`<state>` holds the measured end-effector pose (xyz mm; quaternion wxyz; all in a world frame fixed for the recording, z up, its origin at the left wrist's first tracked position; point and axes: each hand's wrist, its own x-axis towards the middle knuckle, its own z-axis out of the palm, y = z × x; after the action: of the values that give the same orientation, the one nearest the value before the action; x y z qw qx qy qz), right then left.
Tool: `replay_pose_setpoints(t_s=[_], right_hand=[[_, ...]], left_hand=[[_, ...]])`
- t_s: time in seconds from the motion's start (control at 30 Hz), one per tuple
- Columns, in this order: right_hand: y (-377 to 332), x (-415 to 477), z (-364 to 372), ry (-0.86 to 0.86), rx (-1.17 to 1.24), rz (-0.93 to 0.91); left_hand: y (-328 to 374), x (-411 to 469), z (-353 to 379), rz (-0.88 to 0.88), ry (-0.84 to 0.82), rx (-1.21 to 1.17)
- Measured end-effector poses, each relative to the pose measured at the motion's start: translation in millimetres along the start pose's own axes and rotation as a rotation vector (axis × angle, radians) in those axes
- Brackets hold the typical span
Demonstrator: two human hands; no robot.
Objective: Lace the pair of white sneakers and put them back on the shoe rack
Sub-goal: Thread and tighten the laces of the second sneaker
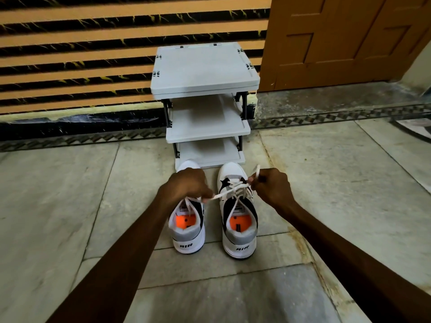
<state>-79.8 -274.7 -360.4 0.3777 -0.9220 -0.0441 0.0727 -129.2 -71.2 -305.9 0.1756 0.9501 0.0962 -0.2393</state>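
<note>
Two white sneakers with black panels and orange insoles stand side by side on the floor, heels toward me: the left sneaker [187,231] and the right sneaker [239,229]. A white lace [227,193] runs across the right sneaker, pulled taut between both hands. My left hand [186,185] pinches one lace end above the left sneaker, hiding its front. My right hand [271,187] grips the other end, with a loop sticking up above the fingers. The grey shoe rack [205,89] stands just beyond the toes, its shelves bare.
The rack stands against a striped orange and black wall [77,66]. A brown wooden door [345,40] is to its right. Grey stone floor tiles [326,171] spread on both sides of the sneakers.
</note>
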Motion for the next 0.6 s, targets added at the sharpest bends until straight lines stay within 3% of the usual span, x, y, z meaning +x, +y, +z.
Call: replay_pose_setpoints(t_s=[0.13,0.33,0.5,0.6], right_hand=[[22,-2,-4,0.067,-0.092,0.183],[33,-4,-7,-0.117,0.136,0.422],[16,-11,5,-0.019,-0.083,0.101],[4,-16,14,-0.160,-0.136,-0.060]], left_hand=[[-2,-8,11,-0.116,0.003,0.478],[-2,-3,23,-0.158,0.091,0.579],[18,12,36,0.015,0.336,0.437],[30,16,49,0.103,0.271,0.213]])
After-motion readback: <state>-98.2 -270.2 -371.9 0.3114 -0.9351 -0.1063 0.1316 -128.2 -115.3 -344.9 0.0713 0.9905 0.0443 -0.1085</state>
